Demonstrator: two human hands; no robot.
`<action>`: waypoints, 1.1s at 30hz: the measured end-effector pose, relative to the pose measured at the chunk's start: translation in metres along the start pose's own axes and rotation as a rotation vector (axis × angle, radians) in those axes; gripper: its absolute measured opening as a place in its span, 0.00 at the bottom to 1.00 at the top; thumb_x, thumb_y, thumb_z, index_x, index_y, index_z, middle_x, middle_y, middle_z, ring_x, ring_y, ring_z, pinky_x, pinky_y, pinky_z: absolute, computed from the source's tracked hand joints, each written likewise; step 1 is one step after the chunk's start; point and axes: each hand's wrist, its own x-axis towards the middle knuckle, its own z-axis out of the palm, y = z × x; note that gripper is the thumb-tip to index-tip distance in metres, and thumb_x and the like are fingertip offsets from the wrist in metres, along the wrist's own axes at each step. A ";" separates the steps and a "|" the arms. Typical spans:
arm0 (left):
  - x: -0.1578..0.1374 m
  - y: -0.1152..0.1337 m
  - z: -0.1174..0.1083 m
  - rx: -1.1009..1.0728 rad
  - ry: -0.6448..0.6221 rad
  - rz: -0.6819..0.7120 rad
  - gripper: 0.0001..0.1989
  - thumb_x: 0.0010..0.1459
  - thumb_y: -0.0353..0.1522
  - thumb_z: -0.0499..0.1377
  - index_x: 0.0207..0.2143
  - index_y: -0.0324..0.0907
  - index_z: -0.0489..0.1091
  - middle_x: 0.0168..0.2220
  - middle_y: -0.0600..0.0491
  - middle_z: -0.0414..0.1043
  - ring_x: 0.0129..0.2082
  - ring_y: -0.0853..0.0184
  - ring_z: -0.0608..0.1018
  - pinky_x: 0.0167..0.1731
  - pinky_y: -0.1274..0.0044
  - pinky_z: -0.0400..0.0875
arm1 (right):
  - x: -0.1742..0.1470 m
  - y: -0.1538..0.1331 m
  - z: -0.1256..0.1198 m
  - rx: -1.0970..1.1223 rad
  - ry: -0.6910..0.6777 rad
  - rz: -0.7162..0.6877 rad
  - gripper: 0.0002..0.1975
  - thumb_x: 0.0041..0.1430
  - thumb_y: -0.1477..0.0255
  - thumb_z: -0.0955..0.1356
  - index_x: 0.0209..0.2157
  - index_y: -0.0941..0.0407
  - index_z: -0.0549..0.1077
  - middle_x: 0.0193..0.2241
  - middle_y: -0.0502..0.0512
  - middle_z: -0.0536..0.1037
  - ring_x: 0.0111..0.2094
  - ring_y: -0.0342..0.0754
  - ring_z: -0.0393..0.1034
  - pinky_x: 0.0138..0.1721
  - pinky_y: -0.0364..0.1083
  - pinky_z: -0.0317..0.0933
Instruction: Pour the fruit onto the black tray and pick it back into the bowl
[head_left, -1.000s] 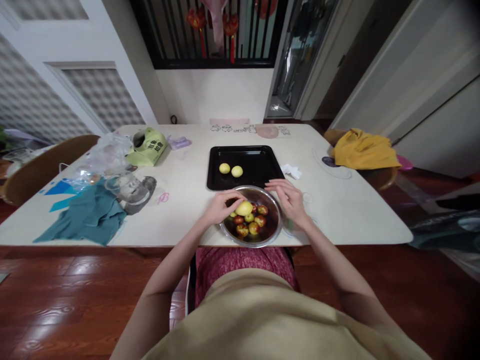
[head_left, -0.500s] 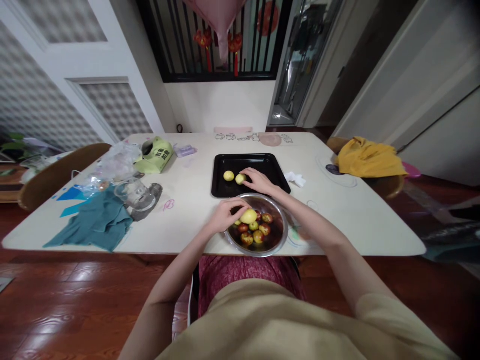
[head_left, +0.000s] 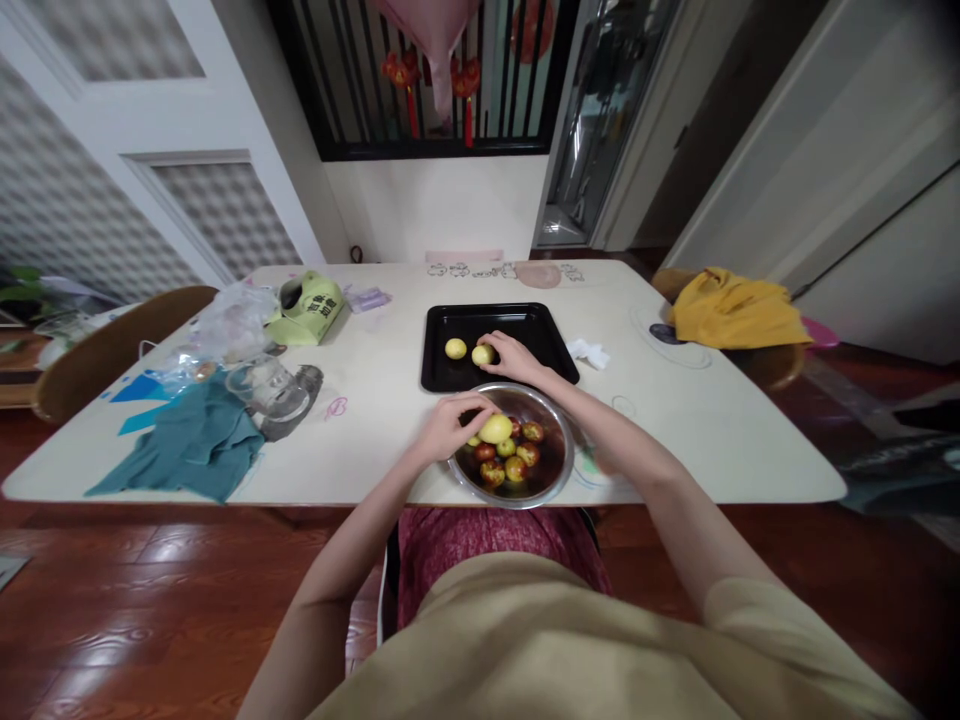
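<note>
Head view: left hand (head_left: 450,430) pinches a lemon-like fruit (head_left: 496,429) over jujubes (head_left: 516,468) in the steel bowl (head_left: 566,468), right at the table's (head_left: 720,430) near edge; a forearm knock could tip it. Right hand (head_left: 517,360) grasps a yellow fruit (head_left: 481,355) on the black baking tray (head_left: 541,335); loose grip might let it roll.

This looks like a home. A wooden floor (head_left: 165,590), a doodled table (head_left: 735,440), wooden chairs (head_left: 82,360) and red hanging ornaments (head_left: 400,71) show it.

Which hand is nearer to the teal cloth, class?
Left. The left hand is right of the teal cloth, over the metal bowl; the right hand is farther, over the black tray.
</note>
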 end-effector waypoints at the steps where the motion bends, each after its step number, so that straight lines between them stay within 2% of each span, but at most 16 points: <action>1: 0.000 0.000 0.000 -0.004 0.002 0.000 0.16 0.74 0.39 0.57 0.42 0.40 0.81 0.44 0.46 0.84 0.45 0.60 0.84 0.51 0.69 0.76 | -0.001 0.000 -0.001 0.008 0.006 -0.002 0.22 0.57 0.72 0.75 0.53 0.55 0.74 0.49 0.59 0.78 0.47 0.55 0.75 0.52 0.52 0.71; 7: 0.000 0.000 0.000 -0.006 0.003 0.009 0.16 0.74 0.40 0.58 0.41 0.40 0.81 0.43 0.46 0.84 0.45 0.60 0.84 0.51 0.69 0.77 | -0.018 -0.003 -0.012 0.102 0.096 0.013 0.17 0.58 0.71 0.73 0.50 0.55 0.75 0.45 0.58 0.80 0.37 0.50 0.74 0.43 0.49 0.71; 12: 0.000 0.000 0.000 0.000 0.003 0.003 0.16 0.74 0.40 0.57 0.43 0.41 0.82 0.44 0.46 0.84 0.45 0.60 0.84 0.50 0.69 0.76 | -0.039 -0.015 -0.036 0.182 0.230 -0.007 0.16 0.60 0.68 0.73 0.50 0.54 0.76 0.45 0.58 0.81 0.41 0.53 0.76 0.43 0.50 0.73; 18: 0.000 0.001 0.000 -0.006 0.003 0.000 0.15 0.73 0.39 0.58 0.42 0.41 0.81 0.44 0.46 0.84 0.45 0.60 0.84 0.51 0.70 0.77 | -0.073 -0.046 -0.066 0.201 0.341 -0.028 0.19 0.60 0.67 0.74 0.53 0.54 0.76 0.46 0.59 0.81 0.43 0.54 0.78 0.45 0.52 0.75; 26: 0.001 0.003 -0.001 -0.004 0.008 -0.004 0.16 0.73 0.40 0.58 0.42 0.40 0.82 0.44 0.46 0.85 0.45 0.59 0.85 0.50 0.69 0.77 | -0.131 -0.090 -0.088 0.191 0.290 -0.040 0.21 0.63 0.66 0.74 0.57 0.49 0.75 0.52 0.58 0.82 0.50 0.57 0.79 0.53 0.57 0.75; 33: 0.001 0.002 -0.002 -0.013 -0.002 -0.004 0.15 0.73 0.39 0.58 0.42 0.40 0.82 0.44 0.45 0.85 0.45 0.59 0.84 0.50 0.69 0.77 | -0.162 -0.103 -0.085 0.191 0.177 -0.031 0.21 0.64 0.67 0.74 0.58 0.48 0.75 0.52 0.58 0.82 0.52 0.60 0.80 0.53 0.58 0.77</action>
